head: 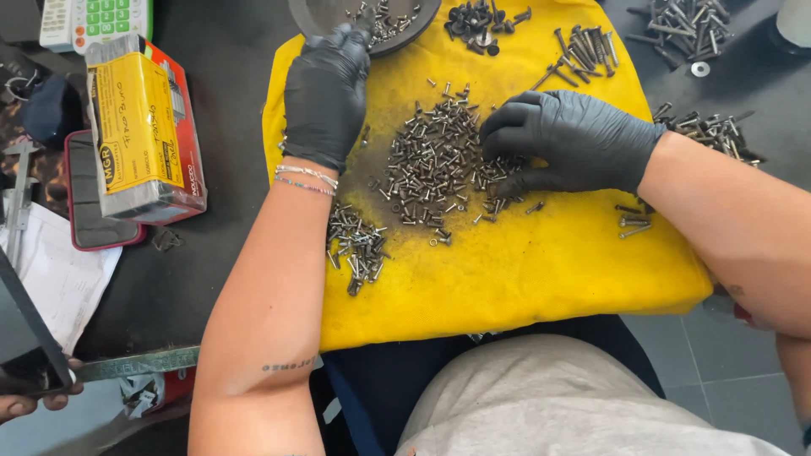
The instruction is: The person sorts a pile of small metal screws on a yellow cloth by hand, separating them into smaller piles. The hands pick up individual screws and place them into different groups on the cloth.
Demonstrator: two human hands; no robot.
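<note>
Both my hands wear black gloves over a yellow cloth spread on a dark table. My right hand rests on the right side of a big pile of small metal screws, fingers curled into the screws. My left hand reaches up to the rim of a dark round dish holding several small parts, fingertips at its edge. Whether either hand pinches a screw is hidden by the gloves.
A smaller heap of screws lies by my left forearm. Black screws, long dark bolts and more fasteners sit at the top. A yellow box and a calculator lie left. Another person's fingers show at bottom left.
</note>
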